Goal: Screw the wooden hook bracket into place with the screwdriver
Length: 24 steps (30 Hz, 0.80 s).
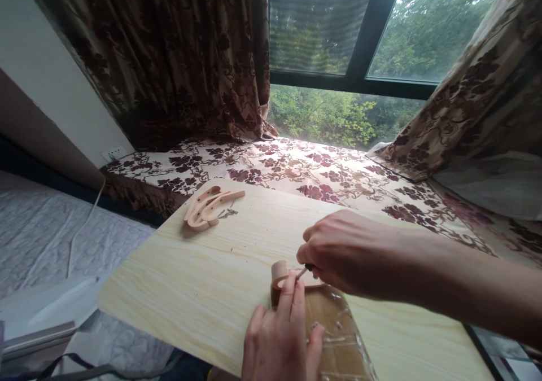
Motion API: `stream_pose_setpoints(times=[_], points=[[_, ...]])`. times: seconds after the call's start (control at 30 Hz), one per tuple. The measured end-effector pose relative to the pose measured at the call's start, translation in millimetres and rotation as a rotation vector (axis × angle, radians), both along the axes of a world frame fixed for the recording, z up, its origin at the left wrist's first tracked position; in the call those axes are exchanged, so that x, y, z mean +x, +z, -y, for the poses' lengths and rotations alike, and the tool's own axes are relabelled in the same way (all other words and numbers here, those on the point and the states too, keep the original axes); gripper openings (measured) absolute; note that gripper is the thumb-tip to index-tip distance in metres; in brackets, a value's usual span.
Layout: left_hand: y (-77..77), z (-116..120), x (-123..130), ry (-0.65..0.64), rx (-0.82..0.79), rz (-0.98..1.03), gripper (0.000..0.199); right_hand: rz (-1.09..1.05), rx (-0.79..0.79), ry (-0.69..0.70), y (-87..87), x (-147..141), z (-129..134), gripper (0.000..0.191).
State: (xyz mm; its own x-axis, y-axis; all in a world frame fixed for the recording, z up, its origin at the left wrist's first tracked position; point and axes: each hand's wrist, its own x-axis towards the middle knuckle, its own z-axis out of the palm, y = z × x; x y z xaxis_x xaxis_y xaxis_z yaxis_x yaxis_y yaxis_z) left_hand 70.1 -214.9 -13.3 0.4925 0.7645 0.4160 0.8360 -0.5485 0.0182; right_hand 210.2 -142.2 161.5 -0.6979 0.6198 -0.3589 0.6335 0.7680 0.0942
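With the right hand [332,248] I have fingers pinching a screwdriver [302,272] at the curved wooden piece [279,270] on the brown block [328,313]; whether the left hand [277,333] there pinches anything, I can't tell.

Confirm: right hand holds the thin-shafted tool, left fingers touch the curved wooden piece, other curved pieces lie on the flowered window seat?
Not quite: the head view shows the other curved pieces on the table. The right hand does hold the thin-shafted tool, and the left fingers do touch the curved wooden piece.
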Motion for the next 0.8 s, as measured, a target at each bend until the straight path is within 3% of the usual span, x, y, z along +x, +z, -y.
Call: stream_pose_setpoints(times=[0.2, 0.43, 0.57, 0.7, 0.8], points=[[0.6, -0.3, 3.2, 0.05, 0.001, 0.016, 0.051, -0.018, 0.043, 0.075, 0.4, -8.1, -3.9, 0.015], [-9.0, -0.9, 9.5, 0.089, 0.024, 0.092, 0.056, 0.024, 0.073, -0.006, -0.7, -14.3, -10.2, 0.007], [-15.9, -1.1, 17.0, 0.159, 0.049, 0.154, 0.064, 0.033, 0.06, -0.063, 1.5, -16.5, -11.6, 0.012], [-11.3, -0.8, 13.8, 0.153, -0.009, 0.098, 0.064, 0.019, 0.017, -0.051, 4.7, -14.7, -9.2, 0.028], [-10.9, -1.2, 8.0, 0.111, -0.043, 0.021, 0.063, -0.002, 0.03, -0.021, 3.9, -12.6, -6.9, 0.026]])
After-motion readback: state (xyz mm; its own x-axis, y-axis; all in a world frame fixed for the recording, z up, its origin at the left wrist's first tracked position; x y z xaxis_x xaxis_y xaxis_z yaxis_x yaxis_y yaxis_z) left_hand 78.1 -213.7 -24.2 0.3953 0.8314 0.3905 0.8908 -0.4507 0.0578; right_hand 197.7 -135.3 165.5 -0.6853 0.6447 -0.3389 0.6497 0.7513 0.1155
